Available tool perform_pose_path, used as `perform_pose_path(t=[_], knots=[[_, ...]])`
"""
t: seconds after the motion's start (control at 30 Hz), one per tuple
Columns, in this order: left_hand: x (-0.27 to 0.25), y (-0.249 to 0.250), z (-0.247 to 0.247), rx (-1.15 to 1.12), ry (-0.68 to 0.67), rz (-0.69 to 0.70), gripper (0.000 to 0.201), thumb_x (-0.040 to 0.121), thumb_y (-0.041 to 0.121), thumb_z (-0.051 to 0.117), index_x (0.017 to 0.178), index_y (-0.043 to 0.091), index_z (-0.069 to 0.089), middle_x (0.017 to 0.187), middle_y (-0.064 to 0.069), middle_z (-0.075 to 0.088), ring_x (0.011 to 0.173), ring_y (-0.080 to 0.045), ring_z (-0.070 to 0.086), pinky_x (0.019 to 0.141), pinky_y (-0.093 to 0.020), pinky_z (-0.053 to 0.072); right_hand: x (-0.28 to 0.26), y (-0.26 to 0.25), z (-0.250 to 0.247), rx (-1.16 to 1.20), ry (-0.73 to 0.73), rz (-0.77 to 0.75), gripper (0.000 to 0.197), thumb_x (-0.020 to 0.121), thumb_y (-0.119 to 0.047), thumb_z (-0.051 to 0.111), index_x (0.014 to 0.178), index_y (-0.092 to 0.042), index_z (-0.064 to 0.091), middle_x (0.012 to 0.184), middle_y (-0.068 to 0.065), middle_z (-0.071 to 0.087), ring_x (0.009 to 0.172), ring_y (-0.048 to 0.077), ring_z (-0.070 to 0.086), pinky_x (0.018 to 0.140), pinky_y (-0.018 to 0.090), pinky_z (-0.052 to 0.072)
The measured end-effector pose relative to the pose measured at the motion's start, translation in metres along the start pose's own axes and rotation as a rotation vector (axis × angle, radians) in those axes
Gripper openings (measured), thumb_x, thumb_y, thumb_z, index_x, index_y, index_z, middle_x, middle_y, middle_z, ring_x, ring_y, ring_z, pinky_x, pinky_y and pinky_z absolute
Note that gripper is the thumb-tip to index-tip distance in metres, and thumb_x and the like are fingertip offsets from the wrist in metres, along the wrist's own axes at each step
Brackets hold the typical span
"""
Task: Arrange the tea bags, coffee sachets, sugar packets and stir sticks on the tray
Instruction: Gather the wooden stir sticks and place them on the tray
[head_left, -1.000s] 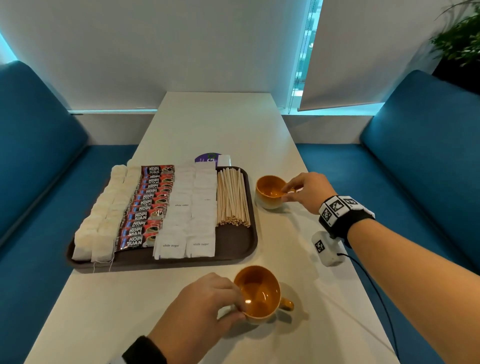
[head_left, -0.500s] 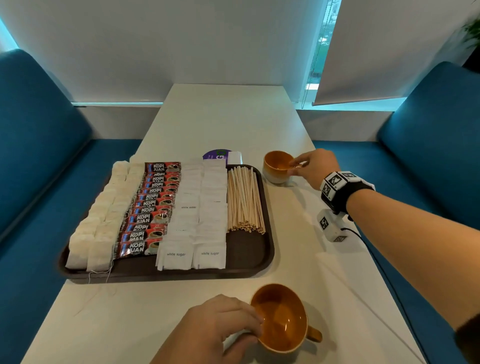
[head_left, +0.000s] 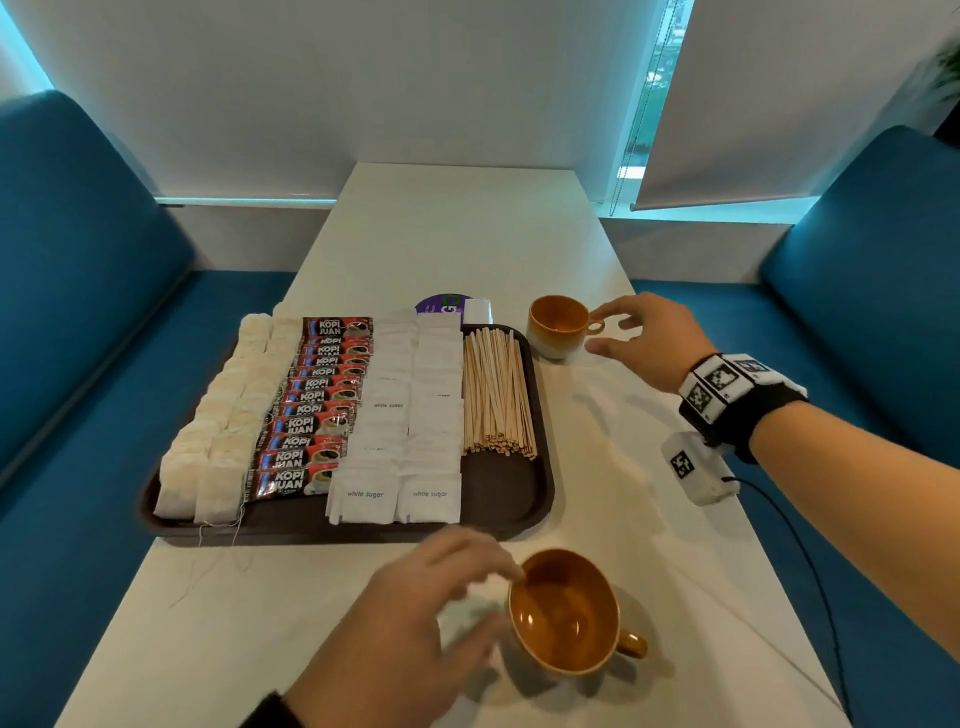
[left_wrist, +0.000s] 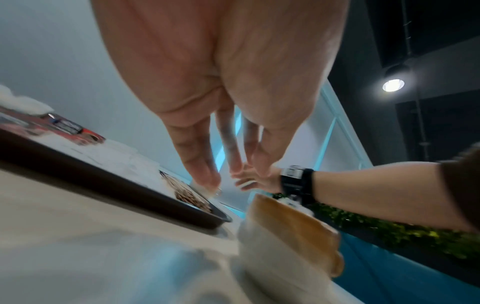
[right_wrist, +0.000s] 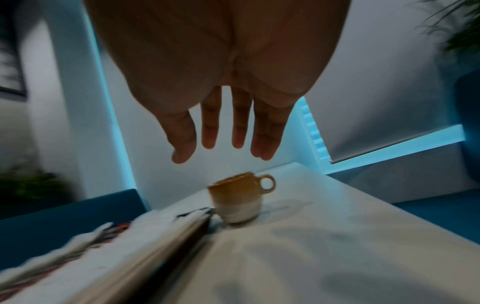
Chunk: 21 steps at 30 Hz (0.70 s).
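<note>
A dark brown tray (head_left: 501, 491) holds two rows of tea bags (head_left: 218, 426), a row of red coffee sachets (head_left: 317, 405), two rows of white sugar packets (head_left: 410, 415) and a bundle of wooden stir sticks (head_left: 496, 395) at its right side. My left hand (head_left: 488, 587) hovers with straight fingers (left_wrist: 202, 172) just left of the near orange cup (head_left: 566, 610), holding nothing. My right hand (head_left: 602, 332) is spread open beside the handle of the far orange cup (head_left: 558, 325), and in the right wrist view its fingers (right_wrist: 182, 144) hang above that cup (right_wrist: 236, 197), apart from it.
A purple round label and a white card (head_left: 452, 306) lie behind the tray. A white sensor block on a cable (head_left: 698, 470) hangs under my right wrist. Blue benches (head_left: 78, 312) flank the narrow white table (head_left: 467, 228).
Both hands held the cups by the rim earlier and have let go. The far cup went to the tray's far right corner; the near cup slid toward me.
</note>
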<state>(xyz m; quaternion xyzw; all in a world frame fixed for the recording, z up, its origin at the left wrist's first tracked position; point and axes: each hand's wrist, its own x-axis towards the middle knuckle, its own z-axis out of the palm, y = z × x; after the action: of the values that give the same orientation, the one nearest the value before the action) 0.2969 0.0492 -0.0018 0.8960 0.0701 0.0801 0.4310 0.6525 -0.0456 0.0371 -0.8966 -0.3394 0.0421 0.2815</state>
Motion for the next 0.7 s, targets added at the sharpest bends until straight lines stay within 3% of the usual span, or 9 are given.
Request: perform_pose_path(t=[0.07,0.17,0.33,0.43,0.5,0.7], knots=[[-0.002,-0.006,-0.013,0.087,0.085,-0.062,0.031,0.090,0.029,0.075,0.114,0.046,0.064,0.117,0.030,0.057,0.113,0.003,0.056,0.091,-0.016,0.047,-0.036,-0.012,-0.012,0.015,-0.050,-0.029,0.042,0.084,-0.047,0.078,0.122,-0.032,0.067,0.129,-0.008,0.061,0.110,0.009,0.059,0.092,0.033,0.052],[0.001,-0.027,-0.035,0.320,0.149,-0.151,0.029,0.093,0.028,0.071,0.119,0.036,0.063,0.120,0.020,0.054,0.116,-0.003,0.052,0.104,-0.026,0.042,-0.102,-0.031,-0.023,0.112,-0.116,-0.028,0.052,0.080,-0.056,0.076,0.126,-0.034,0.063,0.125,-0.015,0.061,0.107,0.003,0.060,0.092,0.030,0.055],[0.002,-0.047,-0.061,0.516,0.130,-0.410,0.031,0.097,0.027,0.062,0.128,0.027,0.063,0.137,0.006,0.052,0.129,-0.019,0.046,0.110,-0.036,0.040,-0.200,-0.050,-0.011,0.152,-0.318,-0.018,0.094,0.059,-0.079,0.075,0.140,-0.042,0.046,0.131,-0.023,0.050,0.114,0.000,0.054,0.096,0.027,0.052],[-0.003,-0.054,-0.067,0.572,0.128,-0.483,0.020,0.096,0.026,0.063,0.116,0.024,0.069,0.115,0.006,0.057,0.115,-0.020,0.051,0.100,-0.038,0.048,-0.237,-0.053,0.008,0.089,-0.429,-0.020,0.119,0.046,-0.091,0.074,0.148,-0.046,0.030,0.137,-0.028,0.037,0.121,-0.002,0.045,0.104,0.028,0.047],[-0.007,-0.058,-0.071,0.592,0.146,-0.499,0.013,0.094,0.025,0.065,0.106,0.024,0.070,0.104,0.006,0.057,0.106,-0.021,0.054,0.092,-0.038,0.050,-0.250,-0.053,0.021,0.071,-0.415,0.006,0.122,0.047,-0.088,0.075,0.150,-0.044,0.027,0.137,-0.026,0.034,0.124,0.001,0.042,0.105,0.028,0.048],[-0.008,-0.063,-0.074,0.564,0.203,-0.471,0.008,0.093,0.020,0.068,0.096,0.026,0.073,0.097,0.006,0.062,0.091,-0.017,0.056,0.082,-0.034,0.049,-0.257,-0.048,0.032,0.128,-0.287,0.078,0.107,0.056,-0.071,0.086,0.147,-0.040,0.038,0.127,-0.019,0.040,0.111,0.005,0.050,0.093,0.021,0.051]])
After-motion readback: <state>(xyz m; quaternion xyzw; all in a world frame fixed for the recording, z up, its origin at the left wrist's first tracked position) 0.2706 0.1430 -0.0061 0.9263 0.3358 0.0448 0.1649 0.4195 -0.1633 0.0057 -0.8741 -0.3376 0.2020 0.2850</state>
